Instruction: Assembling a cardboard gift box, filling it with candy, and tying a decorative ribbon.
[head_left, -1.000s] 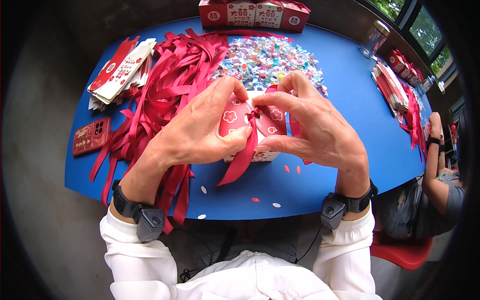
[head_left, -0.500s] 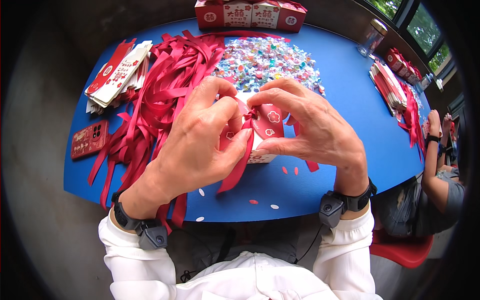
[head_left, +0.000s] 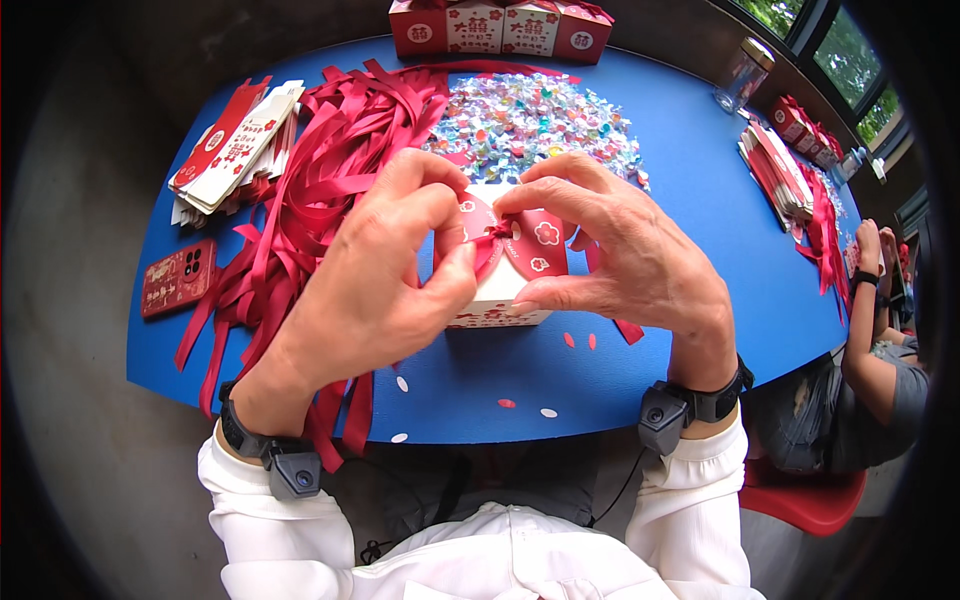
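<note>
Since half second ago, left hand (head_left: 370, 290) shifted lower-left, uncovering box top; ribbon end no longer hangs in front of box.

Step, I judge: tying ribbon knot (head_left: 497, 232) on top of small box (head_left: 500, 290). Both hands' fingertips pinched on knot; right hand (head_left: 625, 265) also steadies box side. Next likely needs even pull.

Box stands on blue table (head_left: 680, 150), near front edge. Behind box: candy heap (head_left: 530, 120), then row of red-white boxes (head_left: 500, 28). Left of box: ribbon pile (head_left: 320, 170), flat cartons (head_left: 235, 150), red phone (head_left: 178, 277).

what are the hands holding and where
Both hands hold a small red and white gift box. The left hand and right hand pinch the red ribbon knot at its top; the right thumb steadies the box's side.
</note>
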